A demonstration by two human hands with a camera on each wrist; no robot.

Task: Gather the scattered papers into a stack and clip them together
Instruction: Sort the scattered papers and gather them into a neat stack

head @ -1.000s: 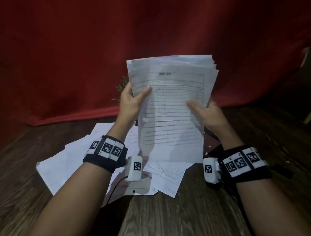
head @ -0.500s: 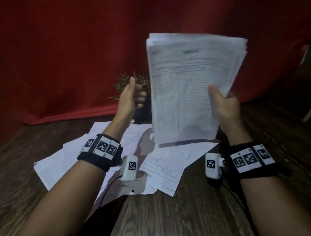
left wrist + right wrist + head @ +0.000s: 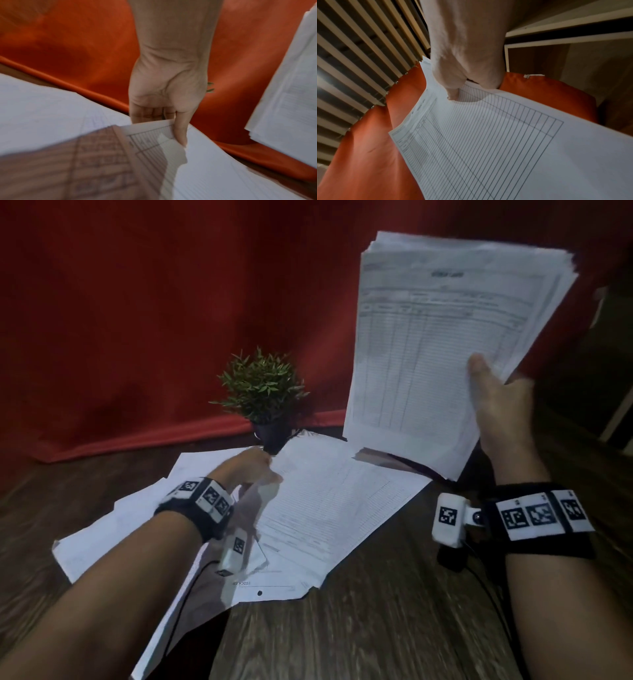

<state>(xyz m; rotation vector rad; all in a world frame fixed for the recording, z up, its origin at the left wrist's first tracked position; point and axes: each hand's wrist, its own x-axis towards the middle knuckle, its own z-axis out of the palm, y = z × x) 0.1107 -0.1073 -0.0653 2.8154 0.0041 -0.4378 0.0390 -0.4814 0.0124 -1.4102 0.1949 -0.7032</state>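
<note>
While right hand (image 3: 498, 405) grips raised stack of white printed forms (image 3: 442, 337), left hand (image 3: 251, 469) pinches loose white ruled sheet (image 3: 335, 505) on dark wooden table (image 3: 394, 611).

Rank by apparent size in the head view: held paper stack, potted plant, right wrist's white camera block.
1. held paper stack, though it is raised toward the camera
2. potted plant
3. white camera block, smallest despite sitting nearest

We see a white paper stack (image 3: 442, 344) ruled with a grey grid of rows and columns, white loose sheets (image 3: 329, 508) on the dark brown wood-grain table (image 3: 394, 611), a plain red cloth backdrop (image 3: 137, 302), a green-leaved plant (image 3: 262, 386) in a black pot, and black wristbands (image 3: 541, 517) with black-and-white square markers.
</note>
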